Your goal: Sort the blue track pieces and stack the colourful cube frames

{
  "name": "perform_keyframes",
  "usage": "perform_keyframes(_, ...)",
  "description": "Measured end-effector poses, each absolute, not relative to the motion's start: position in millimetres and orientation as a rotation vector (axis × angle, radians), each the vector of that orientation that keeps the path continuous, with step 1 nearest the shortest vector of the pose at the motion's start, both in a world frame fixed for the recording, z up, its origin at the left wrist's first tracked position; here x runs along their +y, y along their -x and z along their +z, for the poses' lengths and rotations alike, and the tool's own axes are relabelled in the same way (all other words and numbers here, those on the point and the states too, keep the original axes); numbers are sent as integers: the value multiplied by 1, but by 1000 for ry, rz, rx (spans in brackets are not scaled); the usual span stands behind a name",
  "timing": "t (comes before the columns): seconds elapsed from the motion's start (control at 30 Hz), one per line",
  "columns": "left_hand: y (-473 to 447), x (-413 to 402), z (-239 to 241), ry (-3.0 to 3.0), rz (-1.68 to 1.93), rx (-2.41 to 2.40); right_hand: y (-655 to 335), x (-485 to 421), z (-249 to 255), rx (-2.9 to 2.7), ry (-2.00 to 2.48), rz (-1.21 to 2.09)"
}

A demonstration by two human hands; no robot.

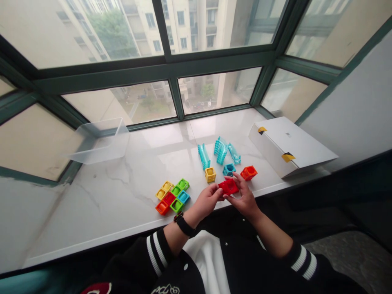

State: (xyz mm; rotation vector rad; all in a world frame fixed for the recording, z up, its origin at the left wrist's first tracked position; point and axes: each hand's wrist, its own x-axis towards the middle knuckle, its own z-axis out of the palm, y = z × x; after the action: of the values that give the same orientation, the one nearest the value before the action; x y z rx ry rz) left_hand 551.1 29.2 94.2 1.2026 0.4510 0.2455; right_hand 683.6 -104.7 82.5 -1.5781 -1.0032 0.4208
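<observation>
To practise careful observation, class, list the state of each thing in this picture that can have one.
Left hand: holding the red square block by one edge
Right hand: holding the same block from the other side
White cardboard box: closed, taped
Clear plastic tub: unclear whether upright or inverted
Coloured square blocks: packed side by side
Teal curved pieces: lying loose
Window: shut

Pretty bright shot, soft daylight coming through the big window (219, 90), pale glare across the marble sill (92, 204), only faint shadows under the left hand (208, 200) and right hand (243, 196), and wide-angle warping bends the edges.
</observation>
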Motion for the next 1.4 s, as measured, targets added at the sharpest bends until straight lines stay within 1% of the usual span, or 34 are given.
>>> perform_keyframes(0.23, -566, 31, 99, -1857, 325, 406, -715, -125, 76, -906, 1681, 288)
perform_keyframes(0.4, -579, 27, 85, -2179, 410, 344, -732, -138, 65, -854, 1751, 194)
perform_keyframes(0.6, -601, 23, 70, -2267, 367, 321, -736, -142, 55, -875, 1841, 118)
perform_keyframes(0.9, -617, 21, 60, -2365, 267, 420, -736, -140, 47, -922, 1856, 145)
perform_keyframes(1.03, -623, 21, 57, -2358, 206, 468, -736, -140, 43, -933, 1856, 152)
perform_keyframes(1.23, -626, 22, 57, -2506, 60, 507, -735, -137, 35, -956, 1857, 163)
perform_keyframes(1.4, -625, 23, 57, -2545, 25, 504, -734, -131, 32, -975, 1854, 190)
